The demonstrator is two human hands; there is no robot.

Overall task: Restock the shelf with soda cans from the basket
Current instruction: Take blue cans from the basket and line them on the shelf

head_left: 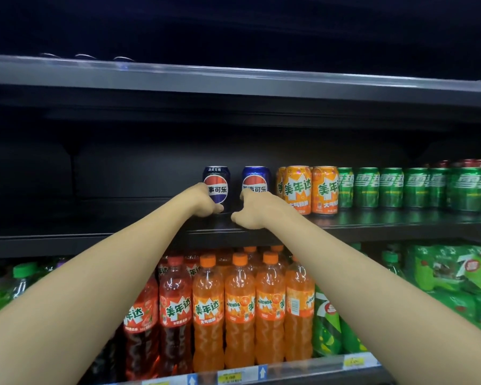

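The left hand (pixel 203 201) grips a dark Pepsi can (pixel 217 187) reading 可乐; the right hand (pixel 252 211) grips the blue Pepsi can (pixel 256 180) at its 3 o'clock, beside orange 美年达 cans (pixel 299 188).

Two bare, sleeveless forearms (pixel 109 273).

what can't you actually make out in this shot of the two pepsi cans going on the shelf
Head view only:
- The basket: out of frame.
- Left hand fingers on the dark Pepsi can: hidden behind hand and can.
- Blue Pepsi can lower half: covered by the right hand.
- Top shelf cans: only rims show above its edge.
- Price tags: too blurred to read.
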